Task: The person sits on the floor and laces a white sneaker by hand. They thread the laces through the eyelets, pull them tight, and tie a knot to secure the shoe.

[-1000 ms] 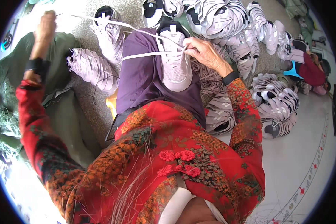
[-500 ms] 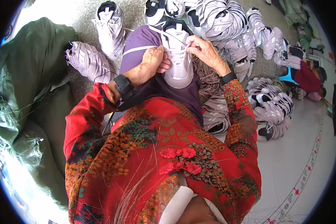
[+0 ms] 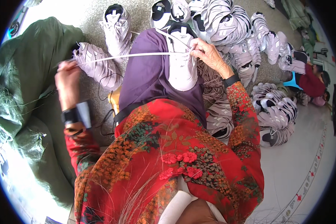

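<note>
A pale lilac sneaker [image 3: 183, 74] lies across my lap, its toe toward me and its dark opening away. From its eyelets a white shoelace [image 3: 134, 55] runs taut to the left. My left hand [image 3: 67, 78], smeared a little by motion, is closed on the lace's far stretch, out beyond my thigh. At the sneaker's right eyelet edge, my right hand [image 3: 208, 56] is closed with thumb and forefinger pinched. Lace lies at those fingertips, though its exact grip is partly hidden. Another loop of lace crosses the upper tongue.
Stacked sneaker uppers [image 3: 227, 22] crowd the floor ahead and right, with another pile [image 3: 274, 112] farther right. A bundle of brownish laces [image 3: 209, 76] lies beside my lap. To the left are more uppers [image 3: 97, 65] and green cloth [image 3: 37, 67]. A person in dark red [image 3: 313, 84] sits far right.
My left hand has swung from beside the sneaker far out to the left, drawing the shoelace out straight. My right hand stays at the eyelets.
</note>
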`<action>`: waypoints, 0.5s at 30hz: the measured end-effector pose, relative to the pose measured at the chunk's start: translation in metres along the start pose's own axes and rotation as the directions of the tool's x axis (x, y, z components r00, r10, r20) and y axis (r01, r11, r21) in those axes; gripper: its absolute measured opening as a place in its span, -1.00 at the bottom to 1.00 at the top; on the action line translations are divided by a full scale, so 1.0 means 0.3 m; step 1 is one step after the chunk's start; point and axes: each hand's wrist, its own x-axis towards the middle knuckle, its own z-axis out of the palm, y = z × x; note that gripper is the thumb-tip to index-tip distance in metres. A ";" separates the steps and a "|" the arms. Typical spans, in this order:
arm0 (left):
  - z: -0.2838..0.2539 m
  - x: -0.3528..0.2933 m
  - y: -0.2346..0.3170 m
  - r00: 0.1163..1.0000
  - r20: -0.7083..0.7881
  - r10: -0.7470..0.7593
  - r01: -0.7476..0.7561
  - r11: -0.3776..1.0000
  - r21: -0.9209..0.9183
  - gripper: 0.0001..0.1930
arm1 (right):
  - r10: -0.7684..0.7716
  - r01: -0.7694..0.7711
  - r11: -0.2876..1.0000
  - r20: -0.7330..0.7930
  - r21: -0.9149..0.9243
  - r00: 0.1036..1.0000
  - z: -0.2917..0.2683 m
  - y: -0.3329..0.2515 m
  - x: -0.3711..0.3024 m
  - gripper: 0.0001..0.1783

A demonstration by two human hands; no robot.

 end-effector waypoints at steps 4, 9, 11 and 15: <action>-0.003 -0.068 0.439 0.941 0.096 0.324 -0.337 0.916 0.217 -0.73 | -0.021 0.021 1.000 0.029 0.006 0.999 0.014 0.012 0.023 -0.74; 0.198 -0.145 0.069 0.857 0.336 0.391 -0.485 0.393 0.781 -0.67 | -0.189 0.192 0.898 0.046 -0.396 0.981 -0.068 -0.132 0.055 -0.89; 0.208 -0.136 -0.166 0.761 0.611 0.217 -0.637 0.078 0.767 -0.69 | -0.273 0.231 0.851 -0.022 -0.472 0.962 -0.069 -0.192 0.083 -0.94; 0.226 -0.199 -0.521 0.613 0.760 -0.216 -0.778 -0.004 0.628 -0.90 | -0.359 0.290 0.762 -0.005 -0.579 0.933 0.046 -0.205 0.127 -0.92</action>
